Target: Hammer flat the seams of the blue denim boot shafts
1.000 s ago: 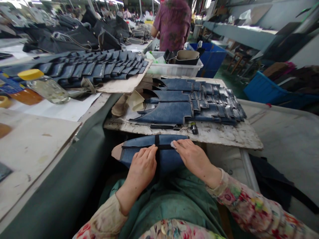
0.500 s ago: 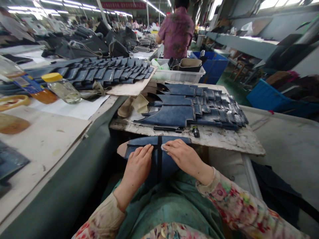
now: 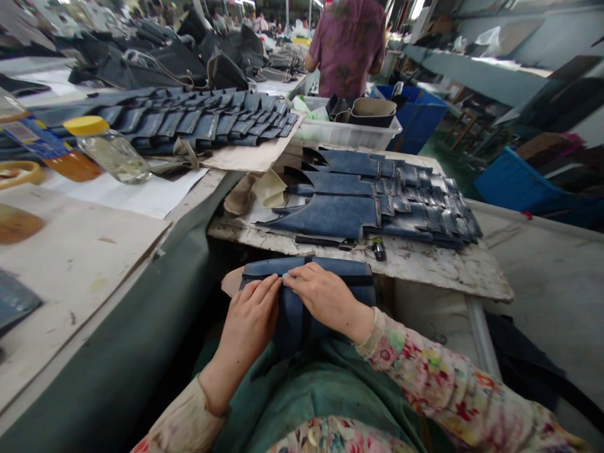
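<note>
A blue leather piece (image 3: 349, 277) with black tape strips across it lies on my lap, over a green apron (image 3: 325, 390). My left hand (image 3: 250, 321) rests flat on its left part, fingers stretched along the horizontal strip. My right hand (image 3: 323, 296) lies beside it, fingertips pressed onto the strip near the middle, with a small whitish bit under the fingertips that I cannot make out. The two hands almost touch.
A worn white board (image 3: 425, 264) in front carries rows of blue leather pieces (image 3: 377, 201), a black tool (image 3: 321, 241) and a small bottle (image 3: 379, 247). On the left table stand a yellow-capped jar (image 3: 108, 151) and more dark pieces (image 3: 198, 123). A person (image 3: 349, 44) stands behind a white bin (image 3: 349, 133).
My right hand has slid left along the black strip, from right of the vertical strip to next to my left hand. The camera view shifted slightly.
</note>
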Available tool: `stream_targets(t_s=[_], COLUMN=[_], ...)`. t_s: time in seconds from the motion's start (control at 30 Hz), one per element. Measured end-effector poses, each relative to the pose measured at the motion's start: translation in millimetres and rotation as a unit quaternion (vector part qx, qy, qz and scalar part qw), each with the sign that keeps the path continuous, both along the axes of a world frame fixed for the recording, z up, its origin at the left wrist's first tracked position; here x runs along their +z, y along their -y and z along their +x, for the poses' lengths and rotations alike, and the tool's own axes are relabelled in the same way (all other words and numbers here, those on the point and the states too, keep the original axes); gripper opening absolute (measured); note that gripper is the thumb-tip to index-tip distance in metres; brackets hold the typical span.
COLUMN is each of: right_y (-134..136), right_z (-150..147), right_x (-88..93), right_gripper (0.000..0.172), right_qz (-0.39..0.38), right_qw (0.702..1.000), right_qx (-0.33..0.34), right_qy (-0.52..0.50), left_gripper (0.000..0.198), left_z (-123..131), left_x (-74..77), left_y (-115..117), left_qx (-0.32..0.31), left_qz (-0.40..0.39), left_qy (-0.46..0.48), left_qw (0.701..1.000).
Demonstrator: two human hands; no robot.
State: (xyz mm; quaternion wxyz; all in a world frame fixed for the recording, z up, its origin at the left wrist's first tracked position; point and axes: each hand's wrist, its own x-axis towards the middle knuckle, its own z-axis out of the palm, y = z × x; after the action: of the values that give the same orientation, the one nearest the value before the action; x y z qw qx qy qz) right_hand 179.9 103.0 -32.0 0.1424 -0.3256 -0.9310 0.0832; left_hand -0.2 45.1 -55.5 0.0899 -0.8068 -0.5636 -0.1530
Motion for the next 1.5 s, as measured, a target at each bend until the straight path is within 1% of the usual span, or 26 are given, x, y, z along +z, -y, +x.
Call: stream_targets(t_s=[0.2, 0.37, 0.5, 0.57, 0.67, 0.73, 0.87, 0.93, 1.0, 1.07, 1.13, 1.2, 1.27, 1.37, 1.43, 1.5], right_y=[-5, -10, -13, -13, -10, -8, -2, 3, 9, 17, 27, 37, 47, 57, 60, 61], right_z=[-32, -60, -77, -79, -71, -58, -15, 8, 27, 41, 49, 53, 56, 60, 62, 63], right_x=[2.6, 0.6, -0.5, -0.3, 0.8, 2.4, 8.2, 11.2, 12.2, 9.6, 3.5, -4.7, -12.5, -19.9, -22.3, -24.1], right_gripper=[0.028, 0.026, 0.024, 0.024, 0.025, 0.025, 0.027, 0.029, 0.031, 0.032, 0.033, 0.034, 0.033, 0.034, 0.034, 0.033], right_qz=[-0.010, 0.008, 0.014, 0.015, 0.018, 0.021, 0.029, 0.035, 0.043, 0.048, 0.045, 0.035, 0.030, 0.030, 0.027, 0.023], right_qw=[1.000, 0.999, 0.998, 0.998, 0.999, 0.999, 0.998, 0.998, 0.996, 0.996, 0.997, 0.995, 0.991, 0.984, 0.981, 0.978], right_qx=[0.018, 0.045, 0.060, 0.060, 0.050, 0.043, 0.020, 0.009, 0.000, -0.015, -0.046, -0.088, -0.129, -0.164, -0.176, -0.182], right_qy=[0.015, 0.009, -0.003, -0.004, -0.002, 0.007, 0.042, 0.059, 0.073, 0.072, 0.046, 0.006, -0.032, -0.067, -0.083, -0.095], left_gripper=[0.033, 0.035, 0.038, 0.038, 0.039, 0.040, 0.037, 0.036, 0.033, 0.032, 0.029, 0.025, 0.022, 0.018, 0.019, 0.023], left_z=[-23, -41, -46, -45, -39, -36, -39, -42, -43, -38, -24, -2, 23, 59, 77, 91], left_x=[1.2, 3.2, -0.7, -1.9, -0.9, 0.6, 5.9, 12.4, 22.8, 35.1, 44.7, 47.5, 42.8, 27.5, 16.4, 6.5], left_y=[3, 6, 8, 8, 8, 8, 7, 2, -8, -27, -53, -83, -113, -149, -165, -176], left_qx=[0.049, 0.092, 0.136, 0.143, 0.136, 0.133, 0.129, 0.118, 0.101, 0.064, 0.004, -0.059, -0.099, -0.128, -0.135, -0.137], left_qz=[0.008, 0.015, 0.009, 0.006, -0.002, -0.009, -0.024, -0.038, -0.046, -0.056, -0.077, -0.110, -0.135, -0.141, -0.136, -0.135], left_qy=[-0.024, -0.007, 0.018, 0.024, 0.021, 0.014, 0.001, -0.005, -0.016, -0.032, -0.049, -0.068, -0.089, -0.107, -0.113, -0.117], left_qw=[0.998, 0.996, 0.990, 0.989, 0.990, 0.991, 0.991, 0.992, 0.994, 0.996, 0.996, 0.990, 0.982, 0.976, 0.975, 0.974])
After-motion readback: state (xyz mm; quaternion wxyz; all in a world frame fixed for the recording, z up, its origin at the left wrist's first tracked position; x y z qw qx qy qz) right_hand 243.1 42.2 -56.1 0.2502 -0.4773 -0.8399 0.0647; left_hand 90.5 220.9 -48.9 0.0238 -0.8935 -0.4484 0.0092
